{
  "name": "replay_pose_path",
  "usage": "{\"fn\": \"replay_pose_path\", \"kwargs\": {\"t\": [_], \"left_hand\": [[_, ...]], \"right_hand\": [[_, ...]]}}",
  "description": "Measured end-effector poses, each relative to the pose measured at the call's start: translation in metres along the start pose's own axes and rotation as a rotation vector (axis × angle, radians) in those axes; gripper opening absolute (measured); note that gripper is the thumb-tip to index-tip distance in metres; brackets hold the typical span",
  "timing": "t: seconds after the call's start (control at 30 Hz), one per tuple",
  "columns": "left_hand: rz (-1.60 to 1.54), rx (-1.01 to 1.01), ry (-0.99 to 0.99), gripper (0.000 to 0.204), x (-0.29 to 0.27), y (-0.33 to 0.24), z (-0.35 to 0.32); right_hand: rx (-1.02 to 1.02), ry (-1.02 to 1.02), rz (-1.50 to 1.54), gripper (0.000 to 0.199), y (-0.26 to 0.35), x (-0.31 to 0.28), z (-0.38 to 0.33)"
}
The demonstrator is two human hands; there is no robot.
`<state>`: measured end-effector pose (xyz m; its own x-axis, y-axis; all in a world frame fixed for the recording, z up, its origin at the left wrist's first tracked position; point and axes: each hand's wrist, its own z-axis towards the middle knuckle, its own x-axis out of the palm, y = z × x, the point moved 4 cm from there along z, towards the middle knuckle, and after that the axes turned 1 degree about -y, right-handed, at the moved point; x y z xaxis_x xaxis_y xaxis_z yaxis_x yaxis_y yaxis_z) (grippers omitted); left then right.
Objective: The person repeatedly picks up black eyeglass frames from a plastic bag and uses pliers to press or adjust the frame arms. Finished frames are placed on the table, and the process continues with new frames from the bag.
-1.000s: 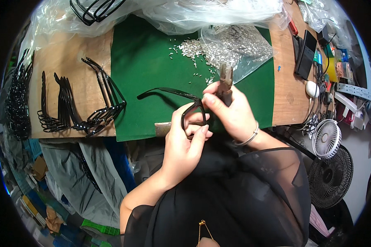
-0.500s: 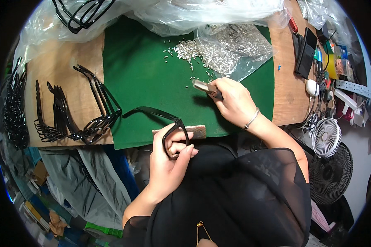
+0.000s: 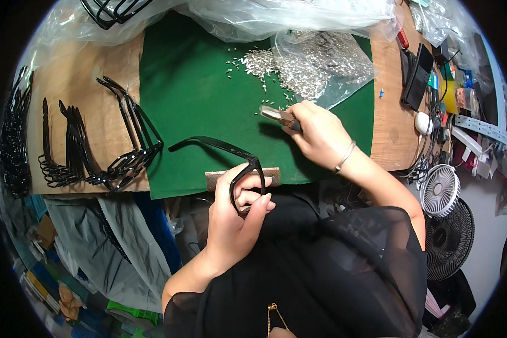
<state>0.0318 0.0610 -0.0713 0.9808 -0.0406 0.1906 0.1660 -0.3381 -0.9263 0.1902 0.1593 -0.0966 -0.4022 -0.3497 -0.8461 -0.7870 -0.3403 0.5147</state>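
My left hand (image 3: pixel 231 231), near the mat's front edge, has its fingers closed around the rim of a black eyeglass frame (image 3: pixel 243 155). One temple of the frame sticks out to the left over the green mat (image 3: pixel 197 90). Farther right, my right hand (image 3: pixel 323 138) grips a pair of pliers (image 3: pixel 276 115), whose metal jaws point left above the mat; whether the jaws meet is unclear. Just beyond the pliers lies a pile of small silver pieces (image 3: pixel 260 63), spilling from a clear plastic bag (image 3: pixel 346 70). A textured block (image 3: pixel 213 179) sits partly behind my left hand.
Folded black eyeglass frames (image 3: pixel 132 160) stand in rows on the wooden table at left, with a darker bundle (image 3: pixel 16 146) beyond. Plastic sheeting (image 3: pixel 225 19) covers the back. At right are a black phone (image 3: pixel 418 76), cables, a white fan (image 3: pixel 440 190) and a black fan (image 3: pixel 449 239).
My left hand has shifted slightly right with the eyeglass frame, and the frame has turned a little. My right hand keeps its hold on the pliers, nearly in place. The whole view has shifted slightly.
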Motion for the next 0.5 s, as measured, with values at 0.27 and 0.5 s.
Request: {"fn": "replay_pose_path", "kwargs": {"t": [0.27, 0.5], "left_hand": [[-0.007, 0.054, -0.053, 0.048, 0.004, 0.003, -0.004], [0.061, 0.186, -0.077, 0.05, 0.02, -0.006, -0.008]], "right_hand": [[0.048, -0.108, 0.289, 0.017, 0.026, -0.014, -0.015], [0.225, -0.188, 1.397, 0.011, 0.073, 0.0, -0.032]]}}
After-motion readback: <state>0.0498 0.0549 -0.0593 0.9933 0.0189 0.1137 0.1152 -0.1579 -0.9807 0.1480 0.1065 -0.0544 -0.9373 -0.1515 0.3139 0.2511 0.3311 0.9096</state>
